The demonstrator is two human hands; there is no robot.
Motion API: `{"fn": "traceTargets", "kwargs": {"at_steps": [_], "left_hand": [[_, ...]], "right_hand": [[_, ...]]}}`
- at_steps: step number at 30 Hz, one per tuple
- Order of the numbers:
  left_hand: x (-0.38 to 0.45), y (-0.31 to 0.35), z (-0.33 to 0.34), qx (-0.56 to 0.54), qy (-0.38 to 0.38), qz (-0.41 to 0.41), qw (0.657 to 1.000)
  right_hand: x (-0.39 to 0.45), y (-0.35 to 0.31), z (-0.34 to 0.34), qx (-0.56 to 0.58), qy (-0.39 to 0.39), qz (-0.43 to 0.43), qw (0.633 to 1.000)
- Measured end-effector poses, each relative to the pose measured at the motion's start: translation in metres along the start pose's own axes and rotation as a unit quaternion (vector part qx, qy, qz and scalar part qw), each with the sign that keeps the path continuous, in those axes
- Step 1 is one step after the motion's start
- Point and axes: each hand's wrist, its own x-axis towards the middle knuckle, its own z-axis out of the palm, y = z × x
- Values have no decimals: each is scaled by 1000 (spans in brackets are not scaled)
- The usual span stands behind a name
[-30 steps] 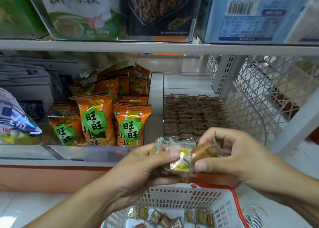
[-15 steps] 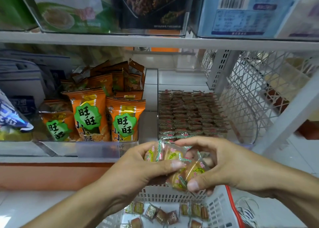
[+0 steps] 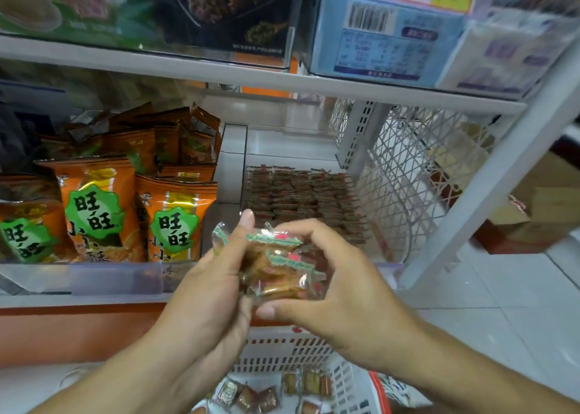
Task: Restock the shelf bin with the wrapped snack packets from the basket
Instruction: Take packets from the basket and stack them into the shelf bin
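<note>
Both hands hold a small stack of clear-wrapped brown snack packets in front of the lower shelf. My left hand grips the stack from the left, thumb pointing up. My right hand curls round it from the right, fingers over the top and thumb underneath. Behind the hands, the clear shelf bin holds tidy rows of the same packets. Below, the white slotted basket with a red rim contains several loose packets.
Orange snack bags fill the bin to the left. A white lattice shelf end panel stands right of the bin. The upper shelf carries boxed goods. Cardboard boxes sit on the tiled floor at right.
The hands have squared the packets into a tighter stack and lifted it slightly toward the bin. The camera view has shifted closer to the shelf.
</note>
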Motion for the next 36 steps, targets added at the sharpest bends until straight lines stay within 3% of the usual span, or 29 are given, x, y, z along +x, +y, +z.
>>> {"fn": "traceTargets", "kwargs": {"at_steps": [6, 9, 12, 15, 18, 24, 28, 32, 36], "left_hand": [[-2, 11, 3, 14, -47, 88, 995], [0, 11, -3, 38, -56, 126, 990], [6, 8, -6, 72, -53, 132, 987], [11, 5, -12, 112, -62, 147, 981], [14, 3, -14, 149, -58, 170, 972], [13, 0, -14, 191, -66, 188, 961], [12, -1, -14, 196, -72, 188, 960], [11, -2, -14, 205, -72, 188, 958], [12, -2, -15, 214, -71, 187, 956]], "right_hand": [[11, -10, -40, -47, 4, -9, 999], [28, -6, -93, -222, 18, 54, 973], [42, 10, -122, -425, 1, 98, 900], [55, 25, -120, -550, -76, 96, 826], [66, 28, -111, -669, -104, 66, 733], [80, 38, -90, -741, -231, 181, 604], [81, 60, -81, -766, -267, 109, 574], [84, 67, -91, -758, -279, 47, 589], [87, 62, -107, -732, -329, 54, 594]]}}
